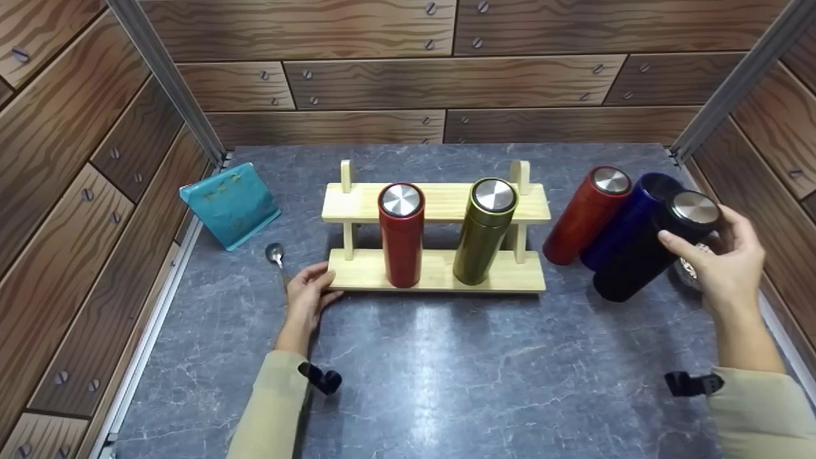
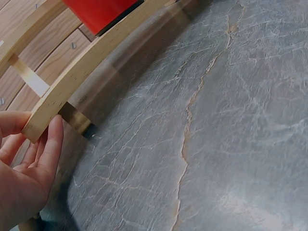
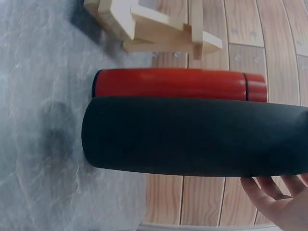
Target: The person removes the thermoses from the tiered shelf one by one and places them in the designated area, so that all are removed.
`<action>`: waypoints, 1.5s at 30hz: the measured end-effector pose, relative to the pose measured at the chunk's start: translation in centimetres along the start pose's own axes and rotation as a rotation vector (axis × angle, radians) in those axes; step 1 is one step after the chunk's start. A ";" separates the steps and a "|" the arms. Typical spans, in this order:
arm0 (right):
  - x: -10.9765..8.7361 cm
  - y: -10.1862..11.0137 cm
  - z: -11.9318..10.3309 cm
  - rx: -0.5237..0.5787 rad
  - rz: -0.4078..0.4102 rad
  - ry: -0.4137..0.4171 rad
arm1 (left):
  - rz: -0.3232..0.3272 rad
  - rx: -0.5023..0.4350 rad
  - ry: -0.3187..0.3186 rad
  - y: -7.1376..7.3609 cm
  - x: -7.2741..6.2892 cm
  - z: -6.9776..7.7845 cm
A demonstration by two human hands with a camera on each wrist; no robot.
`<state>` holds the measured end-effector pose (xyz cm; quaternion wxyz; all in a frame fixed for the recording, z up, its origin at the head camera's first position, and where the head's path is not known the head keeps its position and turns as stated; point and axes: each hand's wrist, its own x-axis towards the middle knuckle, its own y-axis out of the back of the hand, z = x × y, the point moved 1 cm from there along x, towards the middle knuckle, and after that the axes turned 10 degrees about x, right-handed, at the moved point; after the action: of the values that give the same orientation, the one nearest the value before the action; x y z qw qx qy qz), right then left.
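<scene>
My left hand (image 1: 308,294) pinches the left end of a pale two-tier wooden rack (image 1: 360,268), thumb above the lower board and fingers below it, as the left wrist view shows. On that board stand a red thermos (image 1: 403,248) and an olive-green thermos (image 1: 479,248), both with silver-topped lids. At the right, my right hand (image 1: 732,268) grips a black thermos (image 1: 637,252) near its top, thumb across the front. Just left of it are a blue thermos (image 1: 621,226) and a second red thermos (image 1: 581,223). In the right wrist view, the black thermos (image 3: 192,137) hides the blue one.
A teal pouch (image 1: 231,205) stands at the left. Beside the left hand lies a metal spoon (image 1: 275,254), its handle partly covered. Behind the right hand a small round object (image 1: 687,271) is mostly hidden. Wood-patterned walls (image 1: 446,83) enclose the grey marbled table (image 1: 484,382).
</scene>
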<state>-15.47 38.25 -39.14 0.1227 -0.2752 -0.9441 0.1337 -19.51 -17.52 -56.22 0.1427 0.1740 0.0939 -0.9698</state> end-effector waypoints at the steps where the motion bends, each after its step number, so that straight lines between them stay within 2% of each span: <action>1: 0.1 0.2 0.0 0.002 0.008 0.008 | 0.001 0.003 0.002 0.0 0.0 0.0; 6: 0.7 1.1 0.1 -0.003 0.043 0.034 | 0.002 0.002 0.012 0.0 0.0 0.0; 13: 1.6 2.7 0.4 -0.031 0.104 0.004 | 0.002 -0.014 0.008 -0.1 0.1 -0.1; 20: 3.0 3.3 1.1 0.011 0.168 0.008 | -0.005 -0.023 0.002 0.0 0.1 0.0; 34: 5.7 3.2 2.6 -0.028 0.211 0.009 | -0.004 -0.019 -0.001 0.0 0.1 0.1; 45: 6.8 2.8 3.7 -0.147 0.198 0.034 | 0.002 -0.021 0.007 -0.1 0.0 0.1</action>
<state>-20.83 43.57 -42.41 0.1042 -0.3775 -0.9174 0.0708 -19.59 -17.46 -56.18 0.1450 0.1758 0.1045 -0.9681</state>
